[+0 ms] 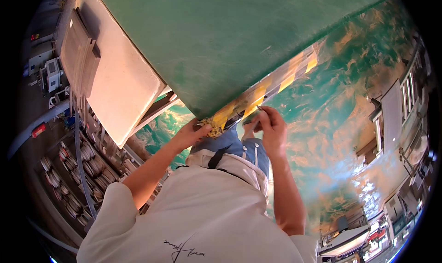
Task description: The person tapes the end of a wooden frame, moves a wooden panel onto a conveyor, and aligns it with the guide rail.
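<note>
L hand [192,133] pinching crumpled yellow tape wad [212,128] at green table [239,42] edge; R hand [271,125], 3 o'clock, gripping thin metal blade [259,109]; striped edge tape [276,84] scuffed.

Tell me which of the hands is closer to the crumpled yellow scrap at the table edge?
Left. The left hand grips the crumpled yellow scrap; the right hand is off to its right by the striped yellow-and-black tape.

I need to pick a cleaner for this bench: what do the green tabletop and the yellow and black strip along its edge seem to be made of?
Green tabletop: probably a rubber or vinyl mat, matte with fine scuffs and faint sheen. Yellow and black strip: looks like adhesive hazard tape, worn and frayed where the left hand picks at it. Neither is certain from this view.
</note>
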